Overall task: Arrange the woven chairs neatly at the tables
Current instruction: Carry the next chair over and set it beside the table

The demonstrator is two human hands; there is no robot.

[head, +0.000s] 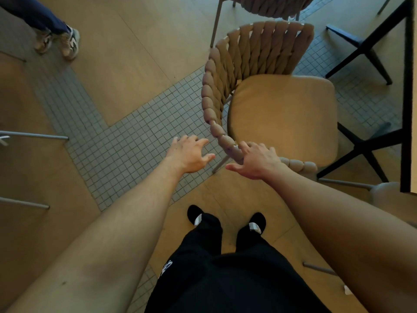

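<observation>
Both bare arms reach forward and down, nearly straight at the elbows. The left hand [189, 154] hangs in the air, palm down, fingers spread and loosely curled, its grip holding nothing. The right hand [255, 159] lies palm down a little to the side, fingers together and bent forward, thumb stretched out toward the left hand. Below, two legs in black trousers stand slightly apart.

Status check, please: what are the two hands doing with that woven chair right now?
Right hand resting on woven chair rim, fingers spread. Left hand open, off the chair. Black table base close beside the seat.
</observation>
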